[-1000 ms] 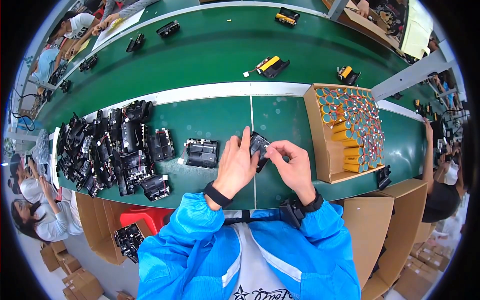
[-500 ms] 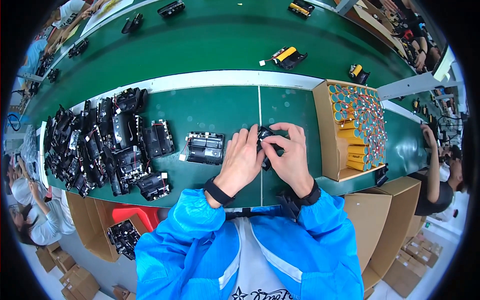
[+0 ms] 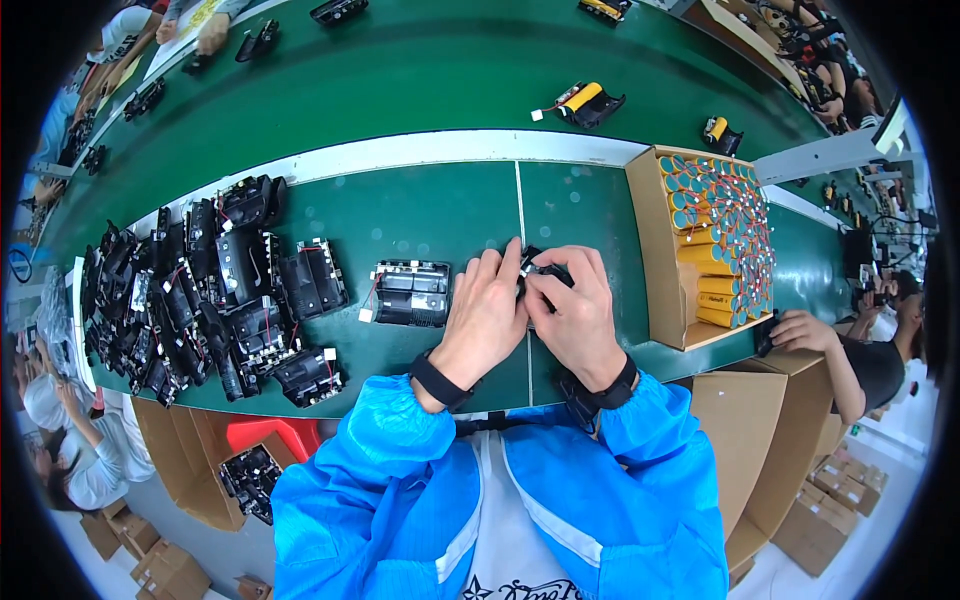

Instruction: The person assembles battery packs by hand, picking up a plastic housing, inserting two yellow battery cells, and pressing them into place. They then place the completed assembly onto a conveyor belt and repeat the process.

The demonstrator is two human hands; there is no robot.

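Note:
Between my two hands, over the green table, is a black plastic housing [image 3: 541,262], mostly covered by the fingers. My left hand [image 3: 484,318] is bent round its left side, fingertips pointing away from me. With curled fingers, my right hand [image 3: 577,318] pinches at its right side, thumb and index close together. Just left of my left hand lies another black housing [image 3: 412,293], open side up, with a thin red wire and white connector. A heap of similar black housings [image 3: 245,265] covers the table's left side.
At right stands a cardboard box [image 3: 650,250] packed with yellow battery cells [image 3: 716,262] with wires. A co-worker's hand [image 3: 800,332] touches a small black part beside it. Beyond the white rail, a black housing with a yellow cell [image 3: 588,104] lies on the green belt. Cartons stand below.
The black housing between my hands has turned, and my right fingers are curled further over it. At right, a co-worker's hand has come down to the small black part beside the box.

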